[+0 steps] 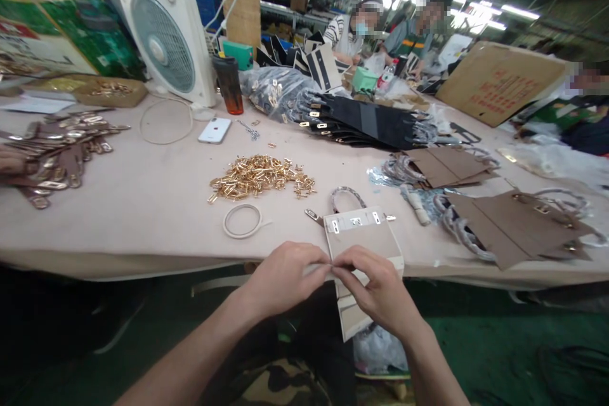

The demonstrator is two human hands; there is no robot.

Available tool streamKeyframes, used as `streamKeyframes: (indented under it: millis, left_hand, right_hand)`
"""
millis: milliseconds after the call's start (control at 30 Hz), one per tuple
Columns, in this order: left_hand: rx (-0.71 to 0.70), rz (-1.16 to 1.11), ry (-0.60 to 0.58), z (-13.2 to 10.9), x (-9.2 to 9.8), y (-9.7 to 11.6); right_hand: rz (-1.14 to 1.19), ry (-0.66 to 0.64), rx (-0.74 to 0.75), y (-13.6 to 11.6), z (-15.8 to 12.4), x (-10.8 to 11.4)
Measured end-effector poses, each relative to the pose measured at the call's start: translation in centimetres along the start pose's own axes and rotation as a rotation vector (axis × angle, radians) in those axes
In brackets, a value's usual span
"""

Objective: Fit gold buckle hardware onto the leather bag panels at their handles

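Observation:
My left hand (284, 274) and my right hand (378, 282) meet fingertip to fingertip, both closed in a pinch. Whatever sits between the fingertips is too small to make out. Under and behind them lies a beige bag panel (364, 242) with small white patches along its top, a wrapped handle (348, 190) and a strap with a metal plate (313, 215). The panel hangs over the table's front edge. A roll of tape (226, 222) lies to the left of the panel. Farther back is a heap of gold metal fittings (259, 177).
A white fan (162, 32), a tumbler (229, 85) and a phone (215, 130) stand or lie at back left. Brown straps (71, 158) pile at far left. Black bag pieces (366, 120) and brown bag pieces (518, 219) lie back and right. Two people work beyond.

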State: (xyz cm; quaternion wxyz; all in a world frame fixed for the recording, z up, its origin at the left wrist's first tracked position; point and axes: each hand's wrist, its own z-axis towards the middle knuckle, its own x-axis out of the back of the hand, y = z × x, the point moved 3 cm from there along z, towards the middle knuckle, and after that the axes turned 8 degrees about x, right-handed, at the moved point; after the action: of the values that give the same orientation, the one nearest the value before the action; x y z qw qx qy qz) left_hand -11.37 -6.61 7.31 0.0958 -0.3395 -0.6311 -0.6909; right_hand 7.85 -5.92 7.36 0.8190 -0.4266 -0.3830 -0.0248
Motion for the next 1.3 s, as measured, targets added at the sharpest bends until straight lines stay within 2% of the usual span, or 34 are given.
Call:
streamKeyframes:
  millis: [233, 400, 533, 633, 700, 767, 900, 967, 1033, 1100, 1200, 1300]
  left_hand:
    - [0.089, -0.233, -0.012, 0.4, -0.5, -0.5]
    - [0.235, -0.478, -0.012, 0.6, -1.4, -1.4]
    - [0.394, -0.656, -0.067, 0.9, -2.5, -2.2]
    - [0.453, -0.671, -0.089, 0.9, -2.7, -3.1]
    - [0.451, -0.636, -0.088, 1.0, -2.6, -3.6]
    - [0.416, -0.602, -0.089, 1.2, -2.5, -4.0]
    - [0.351, -0.509, -0.095, 1.8, -3.1, -4.4]
    - [0.334, -0.478, -0.113, 2.1, -3.7, -4.5]
    - [0.338, -0.465, -0.122, 2.4, -4.1, -4.6]
    - [0.348, -0.462, -0.118, 2.6, -4.3, -4.8]
    - [0.385, -0.474, -0.111, 2.7, -4.3, -5.1]
    - [0.430, -0.502, -0.126, 2.7, -4.5, -5.6]
  right_hand:
    - [-0.028, 0.000, 0.009, -0.1, -0.1, -0.2]
    - [-0.060, 0.065, 0.077, 0.4, -0.3, -0.9]
    - [-0.099, 0.109, 0.174, 0.0, -1.2, -1.1]
    - [0.003, -0.034, 0.186, -0.7, -2.5, -0.7]
    - [0.103, -0.135, 0.138, -0.6, -3.3, 0.3]
    - [0.128, -0.098, 0.057, 0.7, -3.8, 2.1]
    - [-0.048, 0.218, -0.101, 5.8, -3.1, 7.6]
    - [-0.144, 0.278, -0.134, 8.3, -2.1, 10.0]
    - [-0.183, 0.234, -0.147, 10.3, -0.8, 11.4]
    - [-0.168, 0.120, -0.164, 11.7, 0.6, 12.1]
    - [-0.119, -0.078, -0.180, 13.3, 2.4, 12.1]
    - [-0.090, -0.206, -0.177, 14.6, 3.7, 12.0]
